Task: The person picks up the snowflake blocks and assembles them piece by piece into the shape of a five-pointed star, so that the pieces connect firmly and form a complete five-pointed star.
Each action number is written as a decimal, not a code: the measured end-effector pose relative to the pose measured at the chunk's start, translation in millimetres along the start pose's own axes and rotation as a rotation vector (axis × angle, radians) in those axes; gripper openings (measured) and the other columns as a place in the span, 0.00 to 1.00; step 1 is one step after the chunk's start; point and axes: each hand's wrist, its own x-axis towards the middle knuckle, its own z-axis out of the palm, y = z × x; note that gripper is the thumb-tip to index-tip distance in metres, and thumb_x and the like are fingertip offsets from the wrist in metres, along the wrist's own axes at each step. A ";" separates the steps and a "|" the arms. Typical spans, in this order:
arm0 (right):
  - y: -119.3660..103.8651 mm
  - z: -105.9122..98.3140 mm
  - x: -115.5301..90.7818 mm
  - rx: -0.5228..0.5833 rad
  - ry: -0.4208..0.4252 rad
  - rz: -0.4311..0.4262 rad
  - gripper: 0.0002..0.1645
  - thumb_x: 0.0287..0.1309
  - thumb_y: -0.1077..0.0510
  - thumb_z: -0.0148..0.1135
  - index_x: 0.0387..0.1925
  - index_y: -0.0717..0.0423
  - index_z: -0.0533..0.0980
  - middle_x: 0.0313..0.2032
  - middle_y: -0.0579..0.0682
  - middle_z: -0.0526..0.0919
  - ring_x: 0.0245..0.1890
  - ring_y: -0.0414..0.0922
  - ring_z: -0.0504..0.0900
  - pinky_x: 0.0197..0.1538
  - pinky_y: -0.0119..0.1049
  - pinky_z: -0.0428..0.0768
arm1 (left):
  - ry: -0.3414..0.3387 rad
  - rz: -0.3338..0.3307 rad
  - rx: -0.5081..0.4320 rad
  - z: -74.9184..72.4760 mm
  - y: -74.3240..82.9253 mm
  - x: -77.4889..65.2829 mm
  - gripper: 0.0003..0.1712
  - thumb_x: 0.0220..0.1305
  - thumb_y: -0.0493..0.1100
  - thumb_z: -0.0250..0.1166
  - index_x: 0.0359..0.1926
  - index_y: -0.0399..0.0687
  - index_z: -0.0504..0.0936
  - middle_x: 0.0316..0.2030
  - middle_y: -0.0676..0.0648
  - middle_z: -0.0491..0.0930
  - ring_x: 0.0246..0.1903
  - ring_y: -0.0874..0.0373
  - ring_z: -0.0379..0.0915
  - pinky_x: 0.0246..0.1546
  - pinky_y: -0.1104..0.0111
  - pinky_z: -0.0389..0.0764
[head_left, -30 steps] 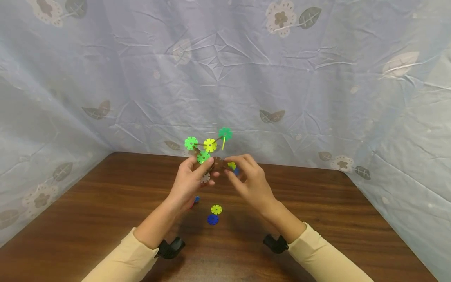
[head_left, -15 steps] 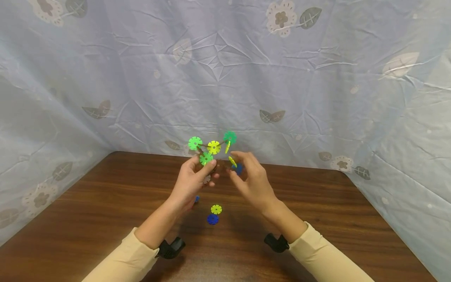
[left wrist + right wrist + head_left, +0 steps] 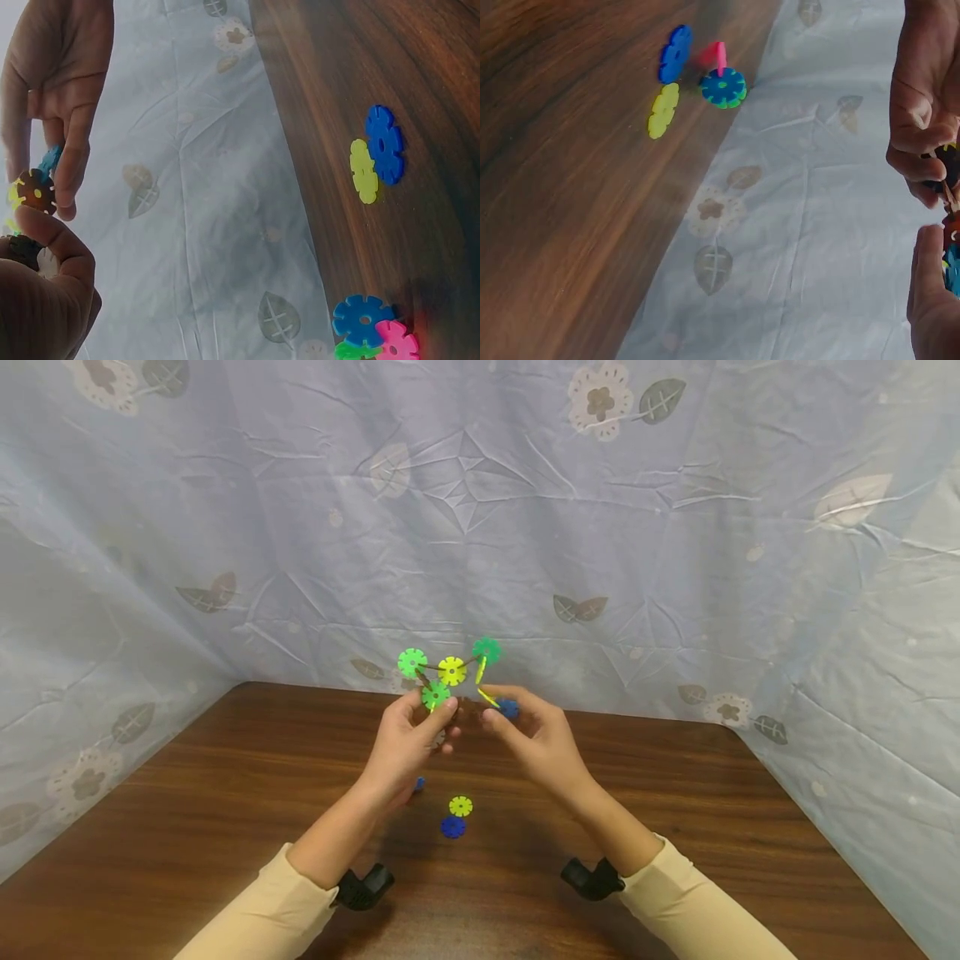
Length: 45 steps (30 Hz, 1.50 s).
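In the head view, my left hand (image 3: 405, 735) grips a linked build of notched plastic discs by its lower part. A light green disc (image 3: 412, 662), a yellow disc (image 3: 452, 672), a darker green disc (image 3: 487, 651) and another green disc (image 3: 435, 695) rise above that hand, joined by edge-on brown discs. My right hand (image 3: 543, 743) pinches the right side of the build, around an edge-on yellow disc (image 3: 487, 697) and a blue disc (image 3: 507, 707). Between both hands, a brown disc (image 3: 35, 191) shows in the left wrist view. Fingers hide the lower joints.
On the wooden table (image 3: 675, 827) lie a loose yellow disc (image 3: 461, 806) and a dark blue disc (image 3: 453, 827). A blue disc (image 3: 363, 320), a pink disc (image 3: 396, 341) and a green one lie clustered. Patterned cloth (image 3: 465, 568) hangs behind and at the sides.
The build shifted right, then slightly back left. My right fingers loosened, then closed in near the yellow and blue discs, which turned and rose slightly. The brown disc between the hands turned out of clear view.
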 end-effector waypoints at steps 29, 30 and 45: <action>1.8 -1.2 -4.9 0.188 -0.008 0.203 0.27 0.72 0.60 0.65 0.67 0.60 0.71 0.52 0.69 0.87 0.54 0.55 0.90 0.62 0.44 0.85 | -0.034 0.016 0.030 -3.2 -0.2 2.9 0.13 0.78 0.41 0.61 0.51 0.33 0.80 0.42 0.53 0.80 0.34 0.61 0.79 0.32 0.75 0.81; 1.9 -2.9 -4.7 0.184 -0.026 0.214 0.27 0.73 0.58 0.65 0.68 0.60 0.71 0.53 0.68 0.87 0.56 0.57 0.89 0.64 0.46 0.84 | -0.034 0.021 0.027 -3.4 0.1 3.1 0.13 0.78 0.41 0.62 0.52 0.32 0.80 0.41 0.53 0.81 0.34 0.61 0.79 0.32 0.75 0.82; 4.9 -21.4 -2.5 0.112 -0.113 0.235 0.13 0.75 0.60 0.61 0.49 0.69 0.80 0.40 0.61 0.87 0.36 0.42 0.89 0.47 0.42 0.90 | -0.024 0.007 0.023 -11.4 3.9 6.5 0.11 0.76 0.43 0.64 0.48 0.38 0.81 0.35 0.54 0.84 0.34 0.61 0.84 0.35 0.69 0.87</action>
